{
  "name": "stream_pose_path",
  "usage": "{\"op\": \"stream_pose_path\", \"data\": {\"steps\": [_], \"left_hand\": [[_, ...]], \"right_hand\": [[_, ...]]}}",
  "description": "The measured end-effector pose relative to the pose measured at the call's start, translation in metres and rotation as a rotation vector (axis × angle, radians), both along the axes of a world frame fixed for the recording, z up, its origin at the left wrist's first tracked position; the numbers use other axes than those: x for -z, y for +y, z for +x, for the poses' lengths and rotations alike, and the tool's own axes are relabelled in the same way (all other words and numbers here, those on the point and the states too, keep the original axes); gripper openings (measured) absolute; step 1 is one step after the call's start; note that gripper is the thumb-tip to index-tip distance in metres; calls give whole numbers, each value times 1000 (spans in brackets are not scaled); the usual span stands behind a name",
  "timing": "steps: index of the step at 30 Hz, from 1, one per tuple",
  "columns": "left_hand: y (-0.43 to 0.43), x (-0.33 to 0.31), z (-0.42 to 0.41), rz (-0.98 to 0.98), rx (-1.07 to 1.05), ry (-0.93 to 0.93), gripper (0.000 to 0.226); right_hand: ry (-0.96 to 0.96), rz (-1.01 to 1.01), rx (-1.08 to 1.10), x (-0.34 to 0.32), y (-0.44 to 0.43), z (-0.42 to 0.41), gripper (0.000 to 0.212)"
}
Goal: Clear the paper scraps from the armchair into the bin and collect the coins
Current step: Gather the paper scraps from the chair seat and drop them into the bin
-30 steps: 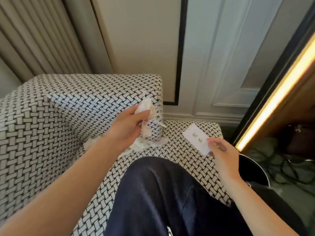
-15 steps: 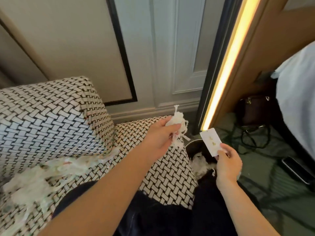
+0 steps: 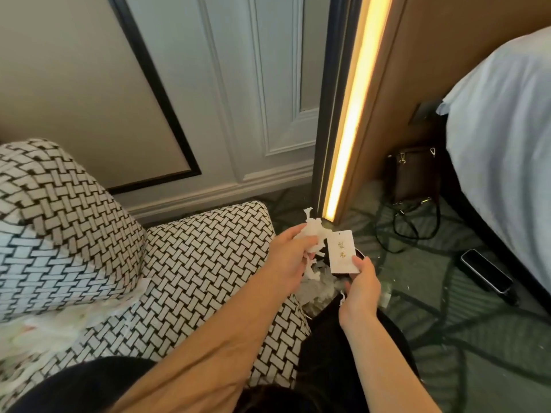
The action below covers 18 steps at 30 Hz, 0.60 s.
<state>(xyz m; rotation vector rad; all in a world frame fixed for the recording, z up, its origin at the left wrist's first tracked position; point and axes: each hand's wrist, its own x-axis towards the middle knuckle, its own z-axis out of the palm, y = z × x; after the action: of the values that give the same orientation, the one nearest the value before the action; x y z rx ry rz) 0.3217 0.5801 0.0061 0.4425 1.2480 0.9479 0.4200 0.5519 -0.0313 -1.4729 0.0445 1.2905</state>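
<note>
My left hand [image 3: 290, 257] grips a wad of torn white paper scraps [image 3: 313, 232] and holds it just above the bin [image 3: 320, 289], which stands on the floor by the armchair's right side and has white scraps inside. My right hand [image 3: 362, 289] pinches a small white card with gold characters [image 3: 342, 251] upright over the bin, right next to the wad. More shredded scraps [image 3: 56, 332] lie on the black-and-white woven armchair [image 3: 205, 257] seat at the left. No coins are visible.
A lit vertical light strip [image 3: 348, 120] on a dark panel rises just behind the bin. A brown bag [image 3: 413, 174] with black cables, a dark phone [image 3: 486, 274] on the green carpet and a white bed [image 3: 504, 138] are at the right.
My view has swung to the right, from the armchair to the bin. My left hand carried the wad from the seat to above the bin; my right hand brought the card beside it.
</note>
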Motion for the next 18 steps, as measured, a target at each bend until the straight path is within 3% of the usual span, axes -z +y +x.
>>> {"op": "stream_pose_path", "data": {"steps": [2,7,18], "left_hand": [[0,0,5,-3,30,17,49],[-5,-2,9,-14,119,32,64],[-9,-2,2,91,164,-33,51]], "right_hand": [[17,-7,5,1,0,0,38],[73,-20,35,-3,0,3,35],[186,15,-36,16,0,7,44]]}}
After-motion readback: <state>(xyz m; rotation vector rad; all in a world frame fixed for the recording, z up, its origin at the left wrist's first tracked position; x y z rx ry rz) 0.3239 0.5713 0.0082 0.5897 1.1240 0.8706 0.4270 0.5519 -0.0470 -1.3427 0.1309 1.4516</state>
